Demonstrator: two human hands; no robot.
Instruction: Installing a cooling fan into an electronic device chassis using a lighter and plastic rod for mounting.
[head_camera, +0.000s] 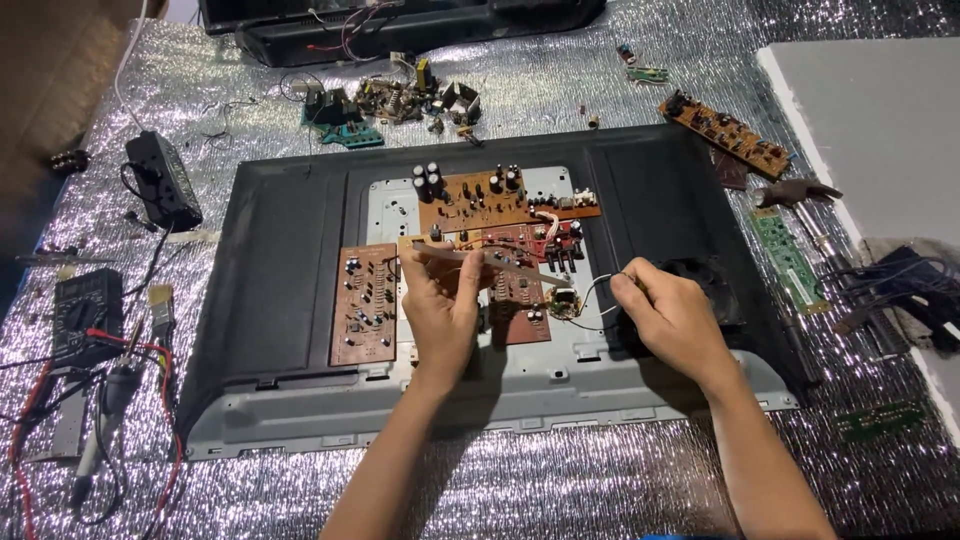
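Left hand (440, 305) is pinching a slim soldering iron (490, 262) over the brown circuit boards (500, 255) on the TV's back panel (290, 250); right hand (675, 318) is clamping thin wire (592, 290). Wire's light, floppy; prob. best gripped nr its end.

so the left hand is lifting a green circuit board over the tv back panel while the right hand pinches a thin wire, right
Not quite: in the head view the circuit board held by the left hand is brown, not green. The rest stands: it is held above the TV back panel while the right hand pinches a thin wire.
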